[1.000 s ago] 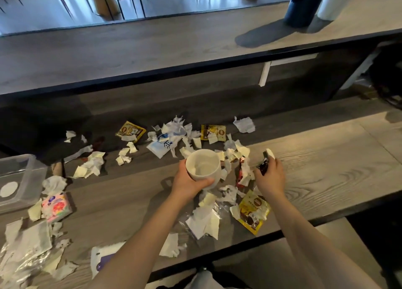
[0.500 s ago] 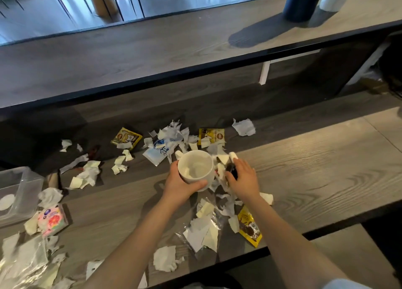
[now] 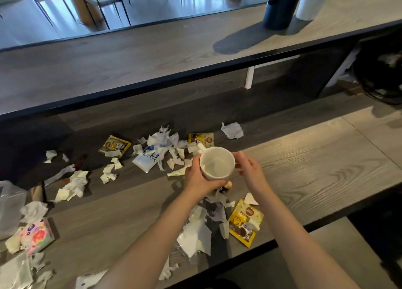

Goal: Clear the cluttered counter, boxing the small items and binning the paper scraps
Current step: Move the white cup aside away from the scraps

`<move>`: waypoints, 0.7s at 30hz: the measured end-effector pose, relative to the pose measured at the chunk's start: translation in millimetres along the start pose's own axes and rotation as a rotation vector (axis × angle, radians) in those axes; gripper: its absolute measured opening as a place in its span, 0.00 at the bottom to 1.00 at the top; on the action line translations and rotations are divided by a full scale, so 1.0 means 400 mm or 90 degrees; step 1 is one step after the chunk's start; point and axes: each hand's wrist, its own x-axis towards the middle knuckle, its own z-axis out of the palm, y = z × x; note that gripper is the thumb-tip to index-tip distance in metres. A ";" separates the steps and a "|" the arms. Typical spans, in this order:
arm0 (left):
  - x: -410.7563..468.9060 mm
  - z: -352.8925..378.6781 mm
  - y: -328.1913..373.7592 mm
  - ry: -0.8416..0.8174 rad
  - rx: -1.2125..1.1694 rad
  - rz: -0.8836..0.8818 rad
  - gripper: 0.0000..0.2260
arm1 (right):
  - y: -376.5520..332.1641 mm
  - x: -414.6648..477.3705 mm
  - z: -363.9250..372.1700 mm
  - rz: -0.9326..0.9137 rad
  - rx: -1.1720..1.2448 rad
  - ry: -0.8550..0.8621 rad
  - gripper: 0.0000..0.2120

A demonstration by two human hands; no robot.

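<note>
The right hand (image 3: 250, 171) has left the scraps and come up to the one white cup (image 3: 216, 164). Its fingers curl at the cup's right wall, and whether they grip it cannot be told. The left hand (image 3: 195, 177) has its fingers clamped round the cup, over the middle of the tabletop (image 3: 315, 169). Lying there are three yellow sachets (image 3: 245, 221), one pink tissue pack (image 3: 37, 234), one clear box (image 3: 10, 201) and many paper scraps (image 3: 195, 234).

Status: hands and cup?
Left hand grips cup. Right hand at cup's side, grip unclear. Paper scraps, sachets litter counter; box far left.
</note>
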 end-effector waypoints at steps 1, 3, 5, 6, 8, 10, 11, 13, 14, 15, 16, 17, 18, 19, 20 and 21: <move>0.008 0.020 0.010 -0.017 0.021 -0.006 0.46 | 0.005 -0.002 -0.011 0.016 0.006 0.022 0.20; 0.026 0.063 0.028 -0.059 0.053 -0.021 0.47 | 0.016 -0.004 -0.030 0.049 0.051 0.054 0.22; 0.039 0.106 0.043 -0.102 0.071 -0.035 0.47 | 0.025 -0.002 -0.047 0.078 0.089 0.074 0.21; 0.044 0.125 0.048 -0.122 0.077 -0.044 0.47 | 0.031 0.003 -0.054 0.088 0.095 0.089 0.21; 0.055 0.158 0.050 -0.155 0.081 -0.061 0.46 | 0.039 0.016 -0.068 0.108 0.092 0.116 0.23; 0.063 0.184 0.054 -0.174 0.076 -0.077 0.44 | 0.045 0.031 -0.081 0.112 0.083 0.137 0.24; 0.068 0.197 0.056 -0.178 0.073 -0.076 0.43 | 0.047 0.037 -0.089 0.108 0.086 0.146 0.24; 0.076 0.216 0.065 -0.184 0.074 -0.065 0.43 | 0.053 0.046 -0.103 0.089 0.092 0.163 0.23; 0.080 0.223 0.072 -0.187 0.073 -0.056 0.42 | 0.060 0.053 -0.110 0.075 0.096 0.173 0.23; 0.088 0.231 0.077 -0.190 0.070 -0.043 0.42 | 0.066 0.059 -0.118 0.067 0.100 0.182 0.23; 0.095 0.237 0.086 -0.196 0.066 -0.036 0.42 | 0.071 0.066 -0.126 0.068 0.108 0.193 0.22; 0.105 0.244 0.092 -0.199 0.063 -0.022 0.42 | 0.074 0.071 -0.133 0.075 0.118 0.205 0.22; 0.111 0.249 0.101 -0.203 0.069 -0.012 0.41 | 0.077 0.076 -0.140 0.082 0.130 0.217 0.21; 0.121 0.255 0.107 -0.205 0.080 0.001 0.42 | 0.080 0.080 -0.146 0.088 0.141 0.227 0.20; 0.127 0.260 0.112 -0.209 0.095 0.006 0.42 | 0.084 0.082 -0.151 0.090 0.148 0.236 0.20; 0.135 0.266 0.115 -0.213 0.103 0.011 0.42 | 0.088 0.084 -0.157 0.088 0.148 0.244 0.19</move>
